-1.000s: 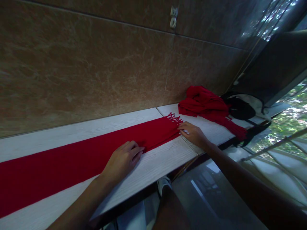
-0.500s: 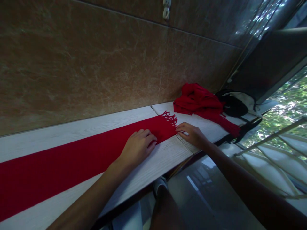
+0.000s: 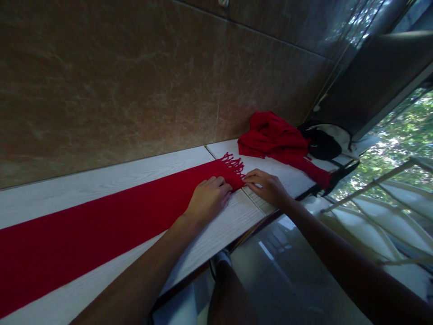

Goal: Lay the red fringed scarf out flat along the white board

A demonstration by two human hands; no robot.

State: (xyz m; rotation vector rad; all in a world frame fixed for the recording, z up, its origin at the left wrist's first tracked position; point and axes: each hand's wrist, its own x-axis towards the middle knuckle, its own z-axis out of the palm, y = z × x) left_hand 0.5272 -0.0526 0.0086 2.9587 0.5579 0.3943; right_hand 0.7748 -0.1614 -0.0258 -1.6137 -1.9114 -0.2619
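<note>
A long red scarf (image 3: 111, 221) lies flat along a white wood-grain bench, and its left end runs out of view. At its right end is a twisted fringe (image 3: 232, 163). My left hand (image 3: 210, 197) rests palm down on the scarf near that end, its fingers loosely bent over the cloth. At the near corner of the fringe, my right hand (image 3: 265, 186) is closed in a pinch on the scarf's strands. The fingertips partly hide the strands they hold.
A crumpled red scarf (image 3: 275, 135) lies on the bench (image 3: 101, 183) against the brown tiled wall (image 3: 111, 90). Beside it is a black and white bag (image 3: 324, 143). My leg (image 3: 230, 295) is below the bench edge; a metal railing (image 3: 372, 183) stands at right.
My left hand has slid right along the scarf, closer to the fringe and my right hand. My right hand stays at the fringe corner. The view has shifted slightly.
</note>
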